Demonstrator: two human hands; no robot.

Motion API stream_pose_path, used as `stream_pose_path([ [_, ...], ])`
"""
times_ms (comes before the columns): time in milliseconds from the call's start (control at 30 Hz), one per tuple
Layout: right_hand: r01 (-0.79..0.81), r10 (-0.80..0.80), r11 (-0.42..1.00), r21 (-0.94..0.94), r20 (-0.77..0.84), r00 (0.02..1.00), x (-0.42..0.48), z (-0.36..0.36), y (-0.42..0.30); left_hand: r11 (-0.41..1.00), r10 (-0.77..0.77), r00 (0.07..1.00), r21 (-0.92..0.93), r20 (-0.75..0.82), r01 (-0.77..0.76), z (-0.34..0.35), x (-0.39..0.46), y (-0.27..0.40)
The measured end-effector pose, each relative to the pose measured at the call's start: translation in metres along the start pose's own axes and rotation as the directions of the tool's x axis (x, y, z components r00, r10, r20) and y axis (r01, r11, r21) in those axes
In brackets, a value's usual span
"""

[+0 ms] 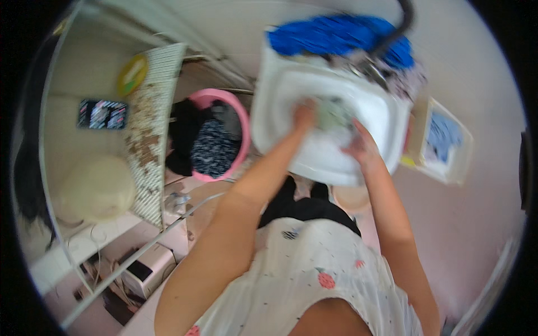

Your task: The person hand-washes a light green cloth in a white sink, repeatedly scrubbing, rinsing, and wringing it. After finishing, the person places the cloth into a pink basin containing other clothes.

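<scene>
A white washbasin [332,157] is in front of me with a wet, pale green cloth [332,114] in its bowl. My left hand [305,113] is against the cloth's left side; motion blur hides whether its fingers grip it. At the cloth's lower right is my right hand [364,145], thumb and fingers spread, with the fingertips near or touching its edge. Whitish suds or water show in the bowl below the cloth.
Blue fabric [336,35] lies along the basin's back, near a metal faucet [372,71] with a dark hose. Left stands a pink tub [245,134] of dark clothes. Further left, a rack shelf [153,84] bears brown stains. A whitish container [460,168] holding blue cloth is right.
</scene>
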State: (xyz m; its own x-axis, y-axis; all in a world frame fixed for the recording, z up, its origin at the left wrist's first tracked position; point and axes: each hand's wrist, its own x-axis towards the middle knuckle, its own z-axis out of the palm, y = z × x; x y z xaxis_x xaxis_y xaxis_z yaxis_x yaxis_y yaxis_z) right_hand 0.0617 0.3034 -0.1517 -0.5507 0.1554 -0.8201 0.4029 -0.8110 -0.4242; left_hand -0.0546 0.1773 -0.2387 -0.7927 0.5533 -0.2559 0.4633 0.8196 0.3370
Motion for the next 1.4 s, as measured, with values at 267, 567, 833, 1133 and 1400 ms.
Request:
stream_pose_path([
  [267,-0.127,-0.095,0.929,0.348,0.556,0.826,0.022,0.005,0.020,0.785,0.199,0.933,-0.522,-0.299,-0.334,-0.084,-0.091,0.116],
  [567,-0.142,0.089,0.931,0.337,0.168,0.982,0.001,0.017,0.001,0.960,-0.107,0.945,-0.281,-0.309,0.017,0.023,0.020,0.013],
  [833,-0.071,-0.031,0.987,0.144,0.605,0.796,0.030,-0.029,0.013,0.677,0.114,0.972,-0.700,-0.207,-0.229,-0.046,-0.080,0.108],
  [1133,-0.076,0.029,0.955,0.286,0.166,0.986,0.005,0.015,0.005,0.943,-0.058,0.961,-0.330,-0.269,-0.035,0.004,0.014,0.028],
  [1400,-0.159,0.106,0.979,0.127,0.348,0.931,0.012,-0.002,0.008,0.709,-0.037,0.995,-0.699,0.096,0.094,-0.031,-0.041,0.064],
])
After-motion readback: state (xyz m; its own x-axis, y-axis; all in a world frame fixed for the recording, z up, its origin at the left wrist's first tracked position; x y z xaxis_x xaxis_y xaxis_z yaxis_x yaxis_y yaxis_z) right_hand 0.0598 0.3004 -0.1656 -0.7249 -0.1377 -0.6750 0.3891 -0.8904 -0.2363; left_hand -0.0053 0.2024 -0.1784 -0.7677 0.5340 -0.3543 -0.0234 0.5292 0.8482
